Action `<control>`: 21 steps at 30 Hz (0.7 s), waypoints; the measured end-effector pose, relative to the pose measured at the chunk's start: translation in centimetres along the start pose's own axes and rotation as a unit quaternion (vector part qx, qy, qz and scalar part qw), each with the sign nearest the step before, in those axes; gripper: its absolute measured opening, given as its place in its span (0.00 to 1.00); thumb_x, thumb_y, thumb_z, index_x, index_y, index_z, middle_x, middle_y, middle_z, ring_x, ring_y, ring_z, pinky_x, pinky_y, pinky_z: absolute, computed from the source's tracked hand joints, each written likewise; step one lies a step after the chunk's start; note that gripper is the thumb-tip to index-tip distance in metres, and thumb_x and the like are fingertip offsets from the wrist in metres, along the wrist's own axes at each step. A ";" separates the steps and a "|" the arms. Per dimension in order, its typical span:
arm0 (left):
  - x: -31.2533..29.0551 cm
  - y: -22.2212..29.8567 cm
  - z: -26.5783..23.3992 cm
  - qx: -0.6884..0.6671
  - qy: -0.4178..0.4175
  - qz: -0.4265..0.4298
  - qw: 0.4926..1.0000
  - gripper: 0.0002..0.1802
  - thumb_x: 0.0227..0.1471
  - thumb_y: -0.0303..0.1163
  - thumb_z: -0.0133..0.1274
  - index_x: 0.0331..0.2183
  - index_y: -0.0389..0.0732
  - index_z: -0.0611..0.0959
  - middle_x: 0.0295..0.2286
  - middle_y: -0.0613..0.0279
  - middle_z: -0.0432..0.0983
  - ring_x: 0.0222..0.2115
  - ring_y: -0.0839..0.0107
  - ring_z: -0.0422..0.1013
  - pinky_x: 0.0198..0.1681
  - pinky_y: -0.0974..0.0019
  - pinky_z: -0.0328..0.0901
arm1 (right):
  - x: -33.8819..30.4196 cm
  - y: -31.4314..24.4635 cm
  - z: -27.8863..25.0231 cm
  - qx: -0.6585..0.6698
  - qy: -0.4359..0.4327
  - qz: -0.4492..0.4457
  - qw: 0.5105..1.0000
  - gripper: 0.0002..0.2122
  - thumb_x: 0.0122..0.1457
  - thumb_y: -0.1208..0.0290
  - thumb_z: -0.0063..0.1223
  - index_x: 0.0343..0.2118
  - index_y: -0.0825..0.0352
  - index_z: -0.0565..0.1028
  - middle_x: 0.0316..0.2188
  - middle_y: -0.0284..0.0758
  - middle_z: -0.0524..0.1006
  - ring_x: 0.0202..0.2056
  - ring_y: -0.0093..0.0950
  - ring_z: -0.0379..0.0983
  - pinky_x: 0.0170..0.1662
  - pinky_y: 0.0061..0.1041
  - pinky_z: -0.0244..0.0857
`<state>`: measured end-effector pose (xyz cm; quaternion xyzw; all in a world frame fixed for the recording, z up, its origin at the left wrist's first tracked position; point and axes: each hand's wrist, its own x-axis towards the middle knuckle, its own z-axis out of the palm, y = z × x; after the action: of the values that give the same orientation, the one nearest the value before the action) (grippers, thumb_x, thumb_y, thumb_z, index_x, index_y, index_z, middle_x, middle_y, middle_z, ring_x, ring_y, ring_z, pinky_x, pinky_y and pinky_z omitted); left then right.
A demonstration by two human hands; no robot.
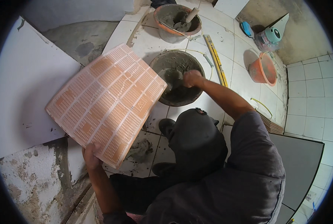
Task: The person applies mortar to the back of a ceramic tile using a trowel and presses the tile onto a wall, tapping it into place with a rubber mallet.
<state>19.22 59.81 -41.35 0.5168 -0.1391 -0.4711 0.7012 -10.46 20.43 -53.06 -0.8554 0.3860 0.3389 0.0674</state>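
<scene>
My left hand (92,155) grips the lower left edge of a large floor tile (112,102), held tilted with its orange-brown, ridged back facing up. The tile's right corner reaches over the rim of a dark bucket (200,98) of wet grey mortar (179,65). Inside that bucket, my right hand (193,78) is closed in a fist round what looks like a trowel (172,77). Its handle is hidden in the fist, and its grey blade hardly stands out from the mortar.
Beyond stands another bucket (168,36) with mortar and a wooden-handled tool (192,15). A yellow spirit level (216,59) lies to the right, near a small orange bucket (262,70). A white panel (28,89) is at left; a large grey tile (299,158) is at right.
</scene>
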 end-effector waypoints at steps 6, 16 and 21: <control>-2.4 -3.6 -2.4 0.011 0.018 -0.053 0.998 0.35 0.39 0.31 0.49 0.51 0.29 0.64 0.44 0.48 0.68 0.42 0.57 0.69 0.43 0.58 0.68 | 1.4 1.8 -0.9 -0.087 0.099 0.012 0.991 0.10 0.53 0.69 0.47 0.33 0.62 0.81 0.35 0.38 0.80 0.38 0.33 0.78 0.38 0.32 0.72; -5.4 -10.7 -6.8 0.109 0.022 -0.127 0.986 0.24 0.45 0.31 0.53 0.45 0.30 0.72 0.37 0.52 0.74 0.35 0.61 0.73 0.38 0.60 0.69 | 3.6 3.5 5.0 -0.104 0.048 -0.083 0.990 0.13 0.56 0.65 0.43 0.40 0.58 0.77 0.36 0.37 0.79 0.38 0.36 0.77 0.39 0.36 0.71; -6.4 -10.9 -5.2 -0.002 0.085 -0.253 0.964 0.24 0.45 0.24 0.53 0.47 0.29 0.73 0.39 0.53 0.75 0.38 0.67 0.72 0.41 0.64 0.68 | 7.9 4.8 9.0 -0.164 0.125 -0.129 0.970 0.18 0.59 0.59 0.40 0.50 0.59 0.71 0.43 0.42 0.75 0.45 0.37 0.73 0.48 0.38 0.66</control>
<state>13.83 67.78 -51.06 0.5718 0.0575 -0.5877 0.5695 -14.83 15.65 -64.16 -0.9328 0.2169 0.2767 -0.0792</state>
